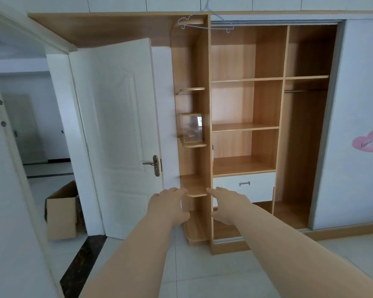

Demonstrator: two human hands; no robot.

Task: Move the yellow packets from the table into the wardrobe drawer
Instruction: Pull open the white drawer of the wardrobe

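Note:
The wooden wardrobe (248,127) stands open ahead of me, with a white drawer (258,186) pushed in at its lower middle and a metal handle (244,183) on its front. Both my arms stretch forward at waist height. My left hand (168,206) hovers with relaxed fingers in front of the corner shelves and holds nothing. My right hand (228,206) is also empty, fingers extended, just left of and below the drawer. No yellow packets and no table appear in the head view.
Rounded corner shelves (195,191) run up the wardrobe's left end, one bearing a glass-fronted box (191,129). A white door (119,134) stands open at left beside a cardboard box (61,214) on the floor. A hanger (207,22) hangs above. Pale floor tiles lie underfoot.

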